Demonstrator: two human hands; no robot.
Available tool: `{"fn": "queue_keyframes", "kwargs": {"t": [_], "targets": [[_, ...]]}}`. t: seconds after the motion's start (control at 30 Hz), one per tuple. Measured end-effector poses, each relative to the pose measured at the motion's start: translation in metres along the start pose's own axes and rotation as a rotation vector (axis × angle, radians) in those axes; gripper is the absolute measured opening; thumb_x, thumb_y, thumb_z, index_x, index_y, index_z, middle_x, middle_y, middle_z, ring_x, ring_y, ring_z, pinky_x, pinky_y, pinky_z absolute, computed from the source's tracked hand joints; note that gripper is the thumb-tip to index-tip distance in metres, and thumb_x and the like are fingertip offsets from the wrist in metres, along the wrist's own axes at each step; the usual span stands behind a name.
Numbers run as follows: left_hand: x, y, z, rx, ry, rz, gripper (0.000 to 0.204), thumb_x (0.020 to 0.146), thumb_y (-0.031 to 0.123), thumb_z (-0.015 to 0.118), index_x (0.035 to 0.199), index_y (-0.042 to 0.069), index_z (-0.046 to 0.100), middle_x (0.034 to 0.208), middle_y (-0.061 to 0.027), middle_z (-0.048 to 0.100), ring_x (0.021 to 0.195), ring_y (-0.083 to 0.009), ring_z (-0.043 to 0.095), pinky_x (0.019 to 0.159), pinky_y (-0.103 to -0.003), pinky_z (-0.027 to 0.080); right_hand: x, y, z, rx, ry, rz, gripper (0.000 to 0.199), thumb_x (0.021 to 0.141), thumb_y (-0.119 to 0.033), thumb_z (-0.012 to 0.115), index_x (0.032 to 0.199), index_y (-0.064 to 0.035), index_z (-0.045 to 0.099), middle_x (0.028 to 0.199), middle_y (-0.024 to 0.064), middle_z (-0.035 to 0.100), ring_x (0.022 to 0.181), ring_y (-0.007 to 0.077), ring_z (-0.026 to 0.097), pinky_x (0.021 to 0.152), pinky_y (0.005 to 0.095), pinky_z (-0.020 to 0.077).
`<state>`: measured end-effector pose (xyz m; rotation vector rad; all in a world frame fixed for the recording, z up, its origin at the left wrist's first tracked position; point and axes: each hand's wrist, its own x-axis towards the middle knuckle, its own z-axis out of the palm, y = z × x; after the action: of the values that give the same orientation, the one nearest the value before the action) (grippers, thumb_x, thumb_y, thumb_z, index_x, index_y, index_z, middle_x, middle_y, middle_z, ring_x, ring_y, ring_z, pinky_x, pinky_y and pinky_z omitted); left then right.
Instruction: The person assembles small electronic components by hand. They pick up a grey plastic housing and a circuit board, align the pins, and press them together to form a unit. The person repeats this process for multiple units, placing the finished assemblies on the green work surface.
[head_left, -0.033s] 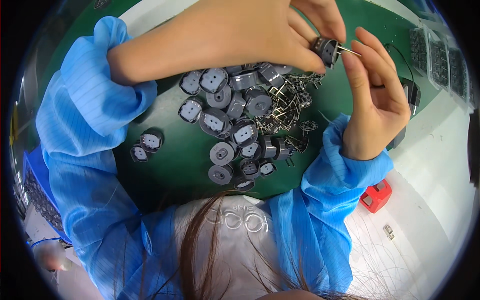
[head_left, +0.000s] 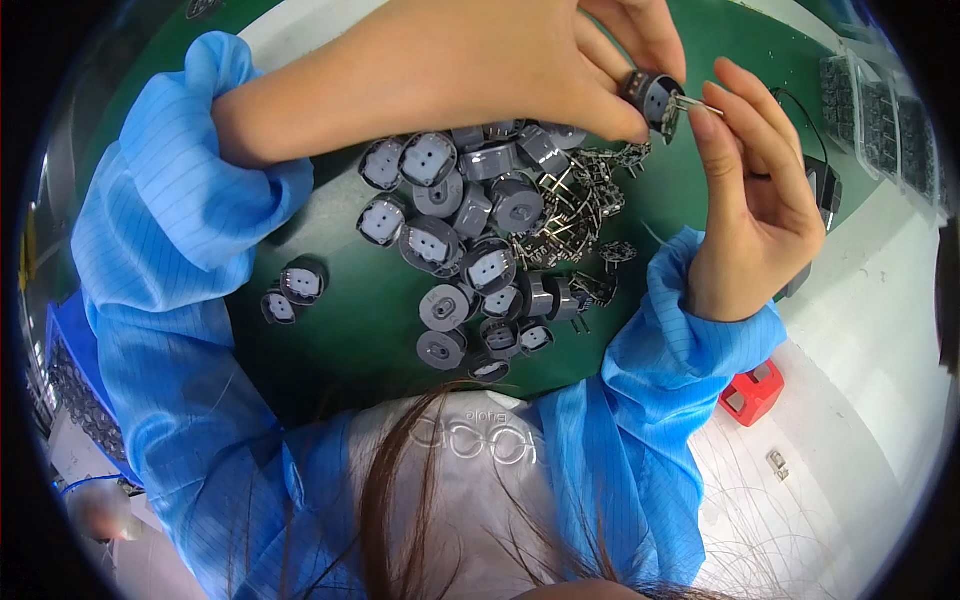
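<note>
From where I stand, a red block (head_left: 752, 393) is close to the person, by the right sleeve (head_left: 690, 310). Lots of round grey cups (head_left: 443, 307) sit bunched up on the green surface (head_left: 370, 340), with a heap of shiny metal bits (head_left: 565, 215) just beside them. Farther out, the right hand (head_left: 755, 200) has a narrow grip, pinching a little pin piece (head_left: 684, 103) by its long legs. The left hand's (head_left: 575, 70) grip holds a round dark cup (head_left: 637, 90) up above the surface. The pin piece is right at that cup's open side; I can't tell if it is in.
</note>
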<state>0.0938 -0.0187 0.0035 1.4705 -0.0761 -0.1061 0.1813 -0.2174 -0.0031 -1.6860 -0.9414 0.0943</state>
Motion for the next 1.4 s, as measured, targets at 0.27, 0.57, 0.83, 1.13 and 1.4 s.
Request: {"fn": "queue_keyframes", "kwargs": {"t": [0.27,0.57,0.83,1.13,1.4], "targets": [[-0.005,-0.002,0.018,0.205,0.177,0.081,0.023,0.082,-0.007,0.074,0.103,-0.011,0.067,0.073,-0.0005,0.064,0.068,-0.0004,0.056,0.062,-0.016,0.047,0.002,-0.015,0.004,-0.332,-0.098,-0.151,0.014,0.086,0.012,0.071,0.099,0.0076,0.072,0.099,0.0130,0.073,0.092,0.0183,0.070,0.082,0.0292,0.0574],[0.002,-0.018,-0.006,-0.084,-0.053,-0.022,0.025,0.084,-0.008,0.071,0.108,-0.011,0.068,0.068,0.0023,0.060,0.065,0.0011,0.051,0.059,-0.017,0.043,0.000,-0.014,0.014,-0.555,0.017,-0.342,0.021,0.078,0.013,0.076,0.095,0.0017,0.074,0.095,0.0090,0.074,0.080,0.0175,0.070,0.075,0.0269,0.0559],[0.005,-0.025,0.000,-0.032,0.148,0.156,0.034,0.081,-0.002,0.072,0.112,-0.014,0.065,0.075,-0.0027,0.068,0.064,0.0002,0.055,0.058,-0.017,0.045,-0.002,-0.015,0.029,0.115,-0.016,0.050,0.033,0.084,0.007,0.074,0.116,0.0030,0.066,0.102,0.0105,0.071,0.090,0.0179,0.069,0.083,0.0268,0.0539],[-0.002,0.010,0.005,0.094,0.152,-0.017,0.036,0.081,0.000,0.073,0.115,-0.009,0.064,0.089,-0.0107,0.073,0.076,-0.0069,0.066,0.071,-0.019,0.052,-0.004,-0.009,0.018,0.167,-0.066,0.107,0.043,0.091,0.003,0.068,0.132,0.0057,0.055,0.111,0.0138,0.068,0.099,0.0188,0.067,0.089,0.0272,0.0521],[-0.006,-0.004,-0.116,0.944,0.470,0.105,0.016,0.085,0.010,0.070,0.096,-0.002,0.072,0.090,-0.0103,0.073,0.082,-0.0174,0.069,0.077,-0.029,0.056,-0.002,-0.007,-0.018,-0.385,-0.283,0.501,0.028,0.085,-0.016,0.081,0.106,-0.0006,0.071,0.096,0.0097,0.070,0.079,0.0185,0.071,0.067,0.0291,0.0558]]}}
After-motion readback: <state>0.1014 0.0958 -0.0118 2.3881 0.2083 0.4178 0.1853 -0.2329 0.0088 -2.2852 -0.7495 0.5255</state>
